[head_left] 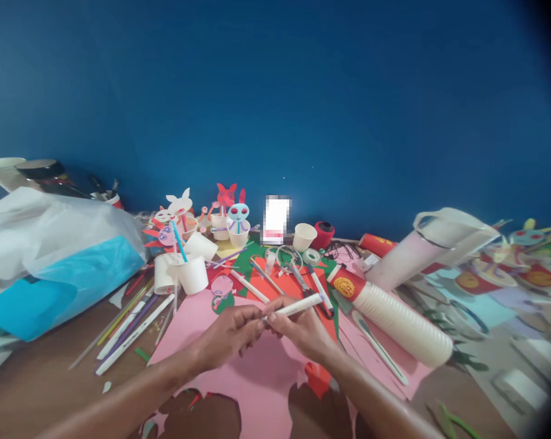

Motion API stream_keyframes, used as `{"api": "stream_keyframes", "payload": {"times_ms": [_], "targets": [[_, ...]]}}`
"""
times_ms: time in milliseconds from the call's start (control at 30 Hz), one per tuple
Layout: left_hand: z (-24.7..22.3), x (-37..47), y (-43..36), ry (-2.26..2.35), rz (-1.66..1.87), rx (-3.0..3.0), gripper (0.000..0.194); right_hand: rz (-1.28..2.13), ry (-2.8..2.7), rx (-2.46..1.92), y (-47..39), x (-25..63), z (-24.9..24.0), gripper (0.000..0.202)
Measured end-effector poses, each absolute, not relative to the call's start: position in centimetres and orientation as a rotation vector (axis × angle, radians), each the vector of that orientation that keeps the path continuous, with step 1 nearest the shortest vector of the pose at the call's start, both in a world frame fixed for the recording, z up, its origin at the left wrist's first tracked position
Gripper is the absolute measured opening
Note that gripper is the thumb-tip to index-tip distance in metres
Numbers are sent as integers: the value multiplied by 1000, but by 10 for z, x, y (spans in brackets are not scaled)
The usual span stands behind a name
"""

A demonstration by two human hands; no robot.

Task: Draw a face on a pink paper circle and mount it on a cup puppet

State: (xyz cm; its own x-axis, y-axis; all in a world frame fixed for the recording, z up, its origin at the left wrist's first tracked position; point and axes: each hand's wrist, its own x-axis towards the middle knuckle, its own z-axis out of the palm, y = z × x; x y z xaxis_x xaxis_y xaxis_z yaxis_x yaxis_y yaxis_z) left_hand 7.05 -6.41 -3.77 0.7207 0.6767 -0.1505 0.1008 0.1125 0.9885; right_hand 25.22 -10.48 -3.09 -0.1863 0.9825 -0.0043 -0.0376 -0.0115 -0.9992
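Note:
A slim white marker [299,305] with a purple end is held slantwise over the pink paper [252,366]. My right hand [303,329] is closed around its barrel, thumb lying along the side. The fingers of my left hand [234,332] pinch the marker's lower left end; they hide that tip, so I cannot tell whether a cap is on it. Just beyond my hands lie a round pink paper face [222,286] with drawn features and a pair of scissors [299,277]. Another white marker [249,285] rests on the red paper.
Paper cups with cut-out animal figures [239,213] stand at the back. A lit phone [277,219] leans near the blue wall. On the right are a stack of paper cups [401,320] and a pitcher [412,250]. Plastic bags [65,256] and several markers [133,335] lie left.

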Motion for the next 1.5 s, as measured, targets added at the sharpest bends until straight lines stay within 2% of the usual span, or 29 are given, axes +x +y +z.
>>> {"api": "stream_keyframes", "payload": {"times_ms": [400,500,533,600,667,700,733,833,900,1067,1300,1500], "targets": [[-20,78,-88,377,632,1479,33,1372,-1153,-955,-124,238,-14,31],[-19,73,-95,386,608,1472,37,1254,-1136,-1023,-118,254,-4,32],[-20,70,-98,422,574,1475,39,1049,-1029,-1046,-114,263,0,38],[-23,64,-105,480,466,1462,47,899,-923,-1051,-105,279,8,41],[-28,59,-111,444,362,1425,48,851,-833,-990,-97,287,9,37],[-30,58,-113,429,330,1433,48,933,-838,-970,-95,287,8,33],[-31,58,-114,454,293,1448,44,1049,-876,-961,-93,285,5,31],[-33,57,-116,619,99,1659,20,1145,-900,-924,-91,274,-5,25],[-33,55,-116,675,48,1943,11,1177,-909,-924,-91,268,-10,24],[-35,40,-108,600,296,2522,13,1212,-926,-947,-91,264,-12,27],[-52,8,-94,758,567,2639,24,1134,-1050,-992,-93,256,-23,22],[-68,6,-98,720,531,2715,21,912,-1539,-1204,-108,242,-37,22]]}}
